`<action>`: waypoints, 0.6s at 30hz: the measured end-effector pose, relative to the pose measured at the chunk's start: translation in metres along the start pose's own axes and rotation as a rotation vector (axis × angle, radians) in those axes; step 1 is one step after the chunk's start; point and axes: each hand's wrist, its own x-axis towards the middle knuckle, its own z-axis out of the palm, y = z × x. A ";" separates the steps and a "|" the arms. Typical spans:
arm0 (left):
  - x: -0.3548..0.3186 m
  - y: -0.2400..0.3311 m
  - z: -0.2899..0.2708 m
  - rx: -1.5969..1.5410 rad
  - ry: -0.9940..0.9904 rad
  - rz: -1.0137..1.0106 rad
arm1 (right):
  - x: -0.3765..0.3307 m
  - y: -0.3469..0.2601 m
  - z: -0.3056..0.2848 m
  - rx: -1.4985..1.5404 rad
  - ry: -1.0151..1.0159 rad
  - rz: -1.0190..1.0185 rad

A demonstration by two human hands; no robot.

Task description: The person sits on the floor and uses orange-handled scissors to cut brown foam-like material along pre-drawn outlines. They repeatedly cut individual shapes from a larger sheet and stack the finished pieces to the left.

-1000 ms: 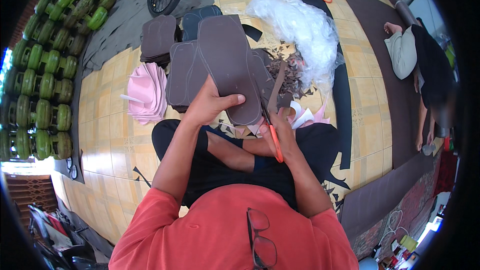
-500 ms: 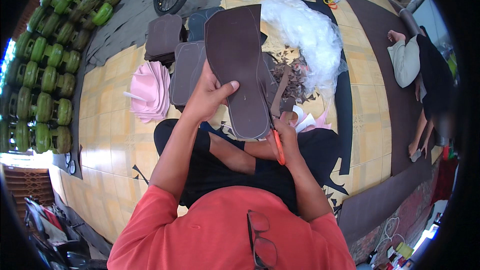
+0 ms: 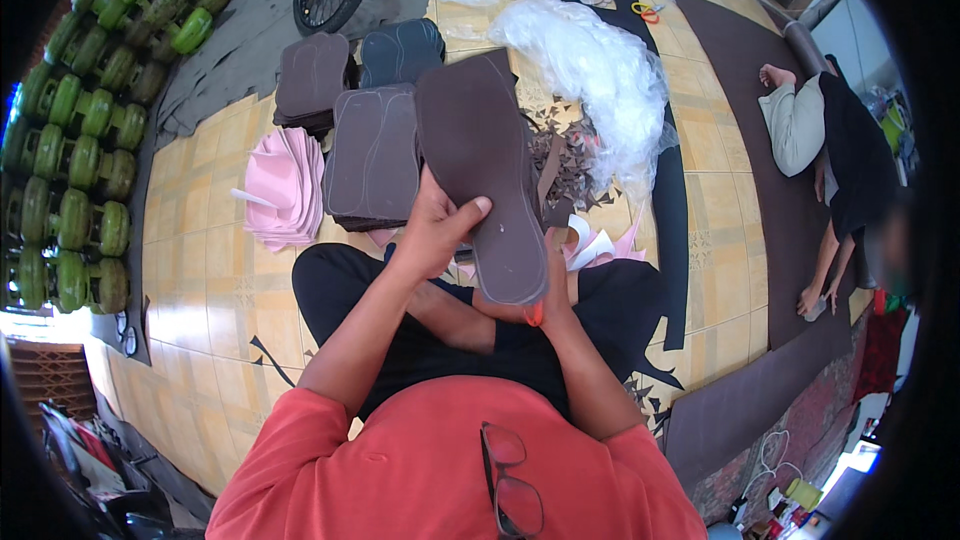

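Note:
My left hand (image 3: 437, 227) grips a dark brown sole-shaped sheet (image 3: 472, 125), thumb on top and fingers underneath. Pale outline marks run along its edge, and the top end is still square-cornered. At the sheet's right lower edge is my right hand (image 3: 556, 285), largely hidden behind it, closed around orange-handled scissors (image 3: 534, 314). Only a bit of the handle shows; the blades are out of sight. Beyond my left hand lies a stack of brown sheets with drawn outlines (image 3: 372, 155). Dark offcuts (image 3: 570, 165) are heaped past my right hand.
More stacks, one brown (image 3: 312, 75) and one dark blue (image 3: 402, 48), sit farther off beside pink sheets (image 3: 285, 185). Clear plastic (image 3: 590, 70) lies at the far right, near yellow-and-orange scissors (image 3: 645, 12). Green gas cylinders (image 3: 75, 210) line the left. Another person (image 3: 850, 150) sits at right.
The brown sheet has come down nearer my lap, held in my left hand. My right hand and the scissors have slid partly behind its lower end.

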 end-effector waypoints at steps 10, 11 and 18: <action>0.005 -0.004 -0.019 -0.163 -0.028 -0.040 | -0.005 0.004 -0.002 -0.421 -0.081 -0.339; 0.008 0.006 -0.014 -0.170 -0.028 -0.007 | -0.001 0.009 -0.007 -0.379 -0.102 -0.291; 0.004 -0.012 -0.017 0.060 0.034 -0.006 | -0.004 -0.026 0.012 -0.704 -0.084 -0.655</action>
